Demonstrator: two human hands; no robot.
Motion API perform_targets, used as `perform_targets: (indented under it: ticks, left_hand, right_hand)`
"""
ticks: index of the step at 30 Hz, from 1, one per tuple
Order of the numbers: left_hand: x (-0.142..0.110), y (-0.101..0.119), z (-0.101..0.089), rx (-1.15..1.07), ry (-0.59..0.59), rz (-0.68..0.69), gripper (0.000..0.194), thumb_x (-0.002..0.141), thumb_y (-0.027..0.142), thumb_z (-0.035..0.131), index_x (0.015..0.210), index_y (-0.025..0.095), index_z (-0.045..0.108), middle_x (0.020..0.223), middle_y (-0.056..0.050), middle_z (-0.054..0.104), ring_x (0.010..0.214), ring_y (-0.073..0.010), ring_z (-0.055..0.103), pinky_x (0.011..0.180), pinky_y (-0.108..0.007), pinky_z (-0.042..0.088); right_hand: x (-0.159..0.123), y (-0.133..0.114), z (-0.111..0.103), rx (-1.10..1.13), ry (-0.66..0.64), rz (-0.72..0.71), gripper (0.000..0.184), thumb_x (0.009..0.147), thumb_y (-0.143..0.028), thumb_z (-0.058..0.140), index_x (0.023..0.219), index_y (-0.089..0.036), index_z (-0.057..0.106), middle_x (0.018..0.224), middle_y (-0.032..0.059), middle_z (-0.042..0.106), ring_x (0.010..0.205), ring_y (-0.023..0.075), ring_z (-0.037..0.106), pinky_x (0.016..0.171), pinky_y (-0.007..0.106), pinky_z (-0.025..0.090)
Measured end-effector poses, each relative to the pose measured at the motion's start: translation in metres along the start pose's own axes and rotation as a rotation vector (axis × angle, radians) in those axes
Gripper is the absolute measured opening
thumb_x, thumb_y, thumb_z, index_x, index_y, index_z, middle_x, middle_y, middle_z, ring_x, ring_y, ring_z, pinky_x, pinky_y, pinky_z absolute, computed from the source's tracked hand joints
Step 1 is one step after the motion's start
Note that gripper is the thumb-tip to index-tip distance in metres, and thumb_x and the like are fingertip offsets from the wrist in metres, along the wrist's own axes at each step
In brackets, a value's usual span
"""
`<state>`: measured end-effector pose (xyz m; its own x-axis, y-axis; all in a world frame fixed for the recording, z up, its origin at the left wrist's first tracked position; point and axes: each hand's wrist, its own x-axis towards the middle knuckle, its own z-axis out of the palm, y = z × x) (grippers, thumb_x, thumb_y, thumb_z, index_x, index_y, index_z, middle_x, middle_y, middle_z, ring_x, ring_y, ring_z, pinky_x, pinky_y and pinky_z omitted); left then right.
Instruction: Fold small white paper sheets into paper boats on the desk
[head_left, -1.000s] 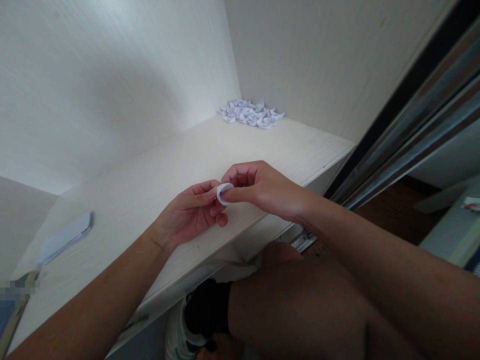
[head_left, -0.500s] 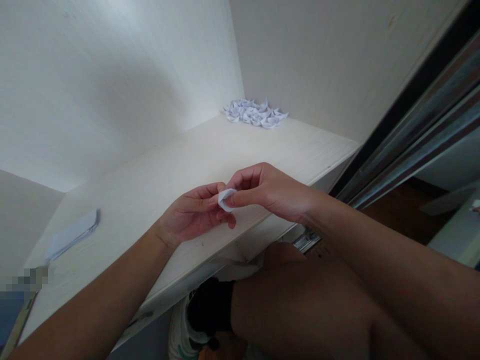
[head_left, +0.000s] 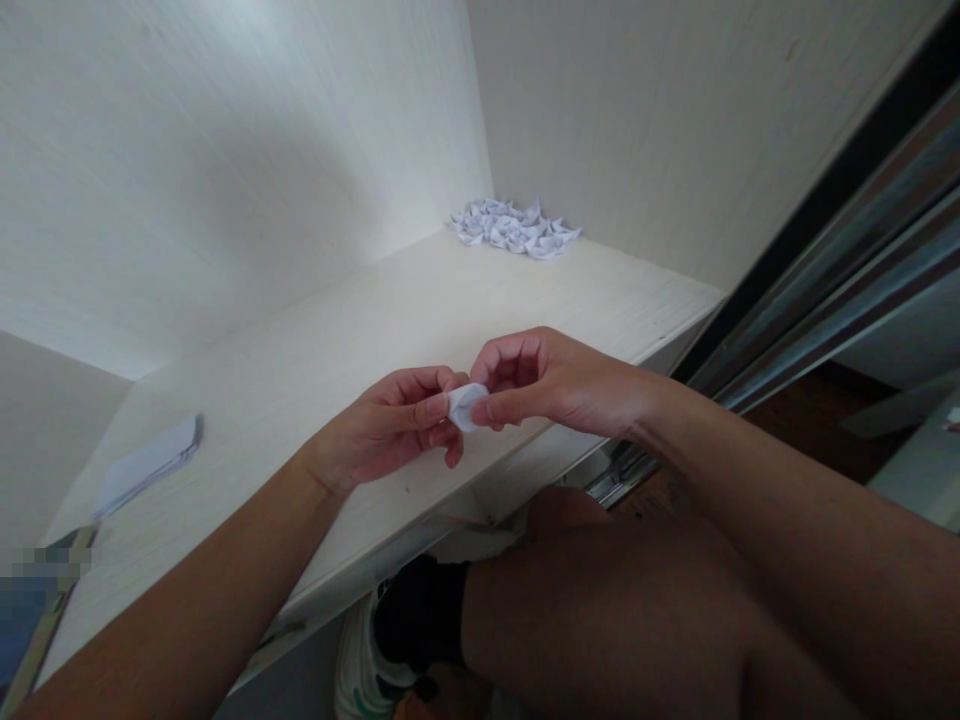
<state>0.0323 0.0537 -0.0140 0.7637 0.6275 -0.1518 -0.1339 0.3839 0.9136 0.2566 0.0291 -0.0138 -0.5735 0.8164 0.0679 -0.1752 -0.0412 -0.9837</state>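
A small folded piece of white paper point(head_left: 463, 407) is held between my two hands, above the front part of a white shelf point(head_left: 315, 350). My left hand point(head_left: 397, 420) pinches its left side between thumb and fingers. On the other side, my right hand point(head_left: 544, 380) has its thumb pressed on the paper's right part, with the fingers curled behind. The exact fold is partly covered by the thumbs. Farther back, in the shelf's corner, lies a heap of small pointed folded papers point(head_left: 514, 228).
A stack of flat white paper strips point(head_left: 150, 465) lies on the left of the shelf. White panels rise behind and to the right. Metal door tracks point(head_left: 847, 270) run along the right. My bent leg point(head_left: 600, 600) is below the shelf's front edge.
Both hands' grip on the paper has shifted slightly; the paper sits a little farther right and more of its face shows. The heap and the strip stack lie as before.
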Motion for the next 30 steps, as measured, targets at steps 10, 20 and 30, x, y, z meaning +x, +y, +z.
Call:
perform_targets:
  ticks: [10, 20, 30]
  left_hand:
    - [-0.004, -0.002, -0.001, -0.120, -0.131, -0.045, 0.017, 0.079, 0.028, 0.086, 0.080, 0.017, 0.073, 0.072, -0.004, 0.063, 0.063, -0.0164, 0.063, 0.057, -0.030, 0.062]
    - [-0.004, -0.001, -0.002, 0.016, -0.301, -0.044, 0.024, 0.082, 0.034, 0.084, 0.080, 0.015, 0.070, 0.075, -0.005, 0.067, 0.067, -0.0169, 0.069, 0.061, -0.026, 0.059]
    - [-0.004, 0.000, -0.004, 0.087, -0.322, -0.025, 0.024, 0.081, 0.037, 0.085, 0.080, 0.018, 0.070, 0.067, -0.002, 0.063, 0.071, -0.0217, 0.074, 0.070, -0.033, 0.063]
  right_hand:
    - [-0.003, -0.004, 0.004, 0.146, -0.150, 0.012, 0.006, 0.082, -0.013, 0.078, 0.085, -0.016, 0.073, 0.069, -0.0038, 0.068, 0.061, 0.0070, 0.059, 0.057, 0.018, 0.043]
    - [-0.003, 0.003, 0.006, 0.320, -0.260, -0.035, 0.010, 0.081, -0.012, 0.081, 0.088, -0.014, 0.074, 0.077, -0.0016, 0.073, 0.051, 0.0038, 0.058, 0.047, 0.015, 0.044]
    - [-0.005, 0.001, 0.006, 0.352, -0.266, 0.033, 0.011, 0.083, -0.016, 0.081, 0.091, -0.014, 0.074, 0.078, -0.0011, 0.072, 0.049, 0.0026, 0.054, 0.044, 0.014, 0.039]
